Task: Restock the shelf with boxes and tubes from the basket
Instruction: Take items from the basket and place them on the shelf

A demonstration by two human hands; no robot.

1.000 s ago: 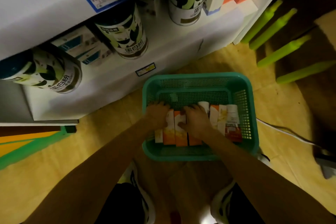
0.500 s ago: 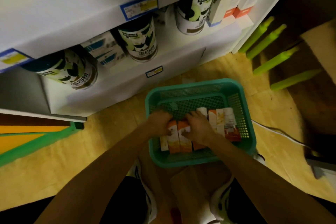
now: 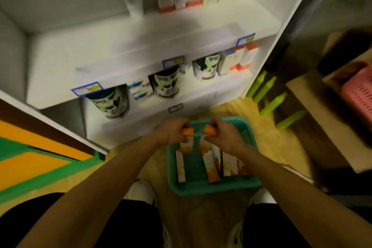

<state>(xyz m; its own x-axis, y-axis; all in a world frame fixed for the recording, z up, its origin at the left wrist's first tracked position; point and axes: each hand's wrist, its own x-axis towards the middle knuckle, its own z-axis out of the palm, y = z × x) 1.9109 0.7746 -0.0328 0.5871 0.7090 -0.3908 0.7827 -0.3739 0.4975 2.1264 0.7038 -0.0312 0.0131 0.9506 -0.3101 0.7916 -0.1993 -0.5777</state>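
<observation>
1. Fingers of my left hand curl round the top of one orange-and-white box; my right hand grips another box the same way.
2. Both boxes hang tilted above the far end of the green basket, their lower ends near the boxes left inside.
3. At 12 o'clock from my hands I see the white shelf, with cans on its lower tier.
4. At 2 o'clock, green tubes lie on the floor; past them, at the right edge, a pink basket.
</observation>
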